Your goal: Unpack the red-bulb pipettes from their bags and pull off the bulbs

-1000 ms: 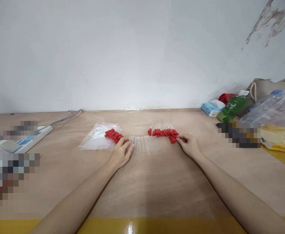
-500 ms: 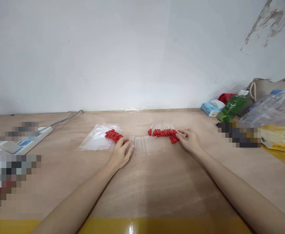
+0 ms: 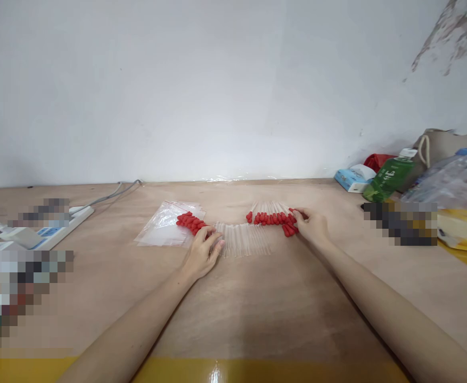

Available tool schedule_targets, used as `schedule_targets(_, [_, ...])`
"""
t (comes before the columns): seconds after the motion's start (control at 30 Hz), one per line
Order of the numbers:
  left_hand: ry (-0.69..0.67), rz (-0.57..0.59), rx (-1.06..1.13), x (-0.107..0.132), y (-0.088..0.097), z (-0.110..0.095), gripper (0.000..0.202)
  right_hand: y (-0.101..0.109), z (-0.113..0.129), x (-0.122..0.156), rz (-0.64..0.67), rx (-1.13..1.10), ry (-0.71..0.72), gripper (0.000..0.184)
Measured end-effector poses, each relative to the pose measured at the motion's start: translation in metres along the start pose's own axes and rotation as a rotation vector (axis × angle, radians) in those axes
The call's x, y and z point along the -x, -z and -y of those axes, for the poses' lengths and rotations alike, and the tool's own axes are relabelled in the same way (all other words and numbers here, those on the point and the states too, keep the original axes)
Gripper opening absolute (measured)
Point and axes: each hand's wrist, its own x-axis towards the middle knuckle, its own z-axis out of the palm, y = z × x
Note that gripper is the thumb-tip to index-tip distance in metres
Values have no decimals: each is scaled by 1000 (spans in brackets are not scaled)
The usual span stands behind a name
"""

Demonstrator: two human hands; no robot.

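Observation:
My left hand (image 3: 204, 254) rests at the left end of a row of clear glass tubes (image 3: 245, 240). Its fingers are bent and a little apart, touching the nearest tubes. Just behind it lies a heap of red rubber bulbs (image 3: 189, 221), partly over clear plastic bags (image 3: 153, 229). Farther right is a second row of tubes with red bulbs at their near ends, like droppers (image 3: 271, 218). At its right end my right hand (image 3: 312, 226) pinches a red rubber bulb (image 3: 292, 211) between thumb and finger. A few loose bulbs (image 3: 289, 230) lie below those fingertips.
A white power strip (image 3: 73, 223) with a grey cable is at the left. On the right stand a blue tissue pack (image 3: 351, 181), a tilted green bottle (image 3: 391, 175) and plastic bags (image 3: 452, 181). Yellow tape (image 3: 185, 369) runs along the table's front edge.
The whole view has shifted slightly, so things sit farther right. My right fingertips have risen a little to a bulb at the row's end. My left hand stays by the tubes.

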Motion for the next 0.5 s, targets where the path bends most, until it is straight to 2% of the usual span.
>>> schedule_targets(0.13, [-15,-5,-27,-1,2,-2,25,-2,8,5,-85,-190,-36,37])
schedule_targets(0.2, [-22,-17,-52,-2,4,-3,27,-3,15,16,-60,-279,30,39])
schedule_targets(0.3, [-38,-64,-89,-3,5,-6,34,-4,29,42,64,-294,279,31])
schedule_targets(0.4, [-89,-86,-115,-4,4,-11,37,-5,42,70,235,-179,572,25])
schedule_targets(0.5, [-177,-59,-136,-4,0,-18,29,-7,49,85,319,-112,685,24])
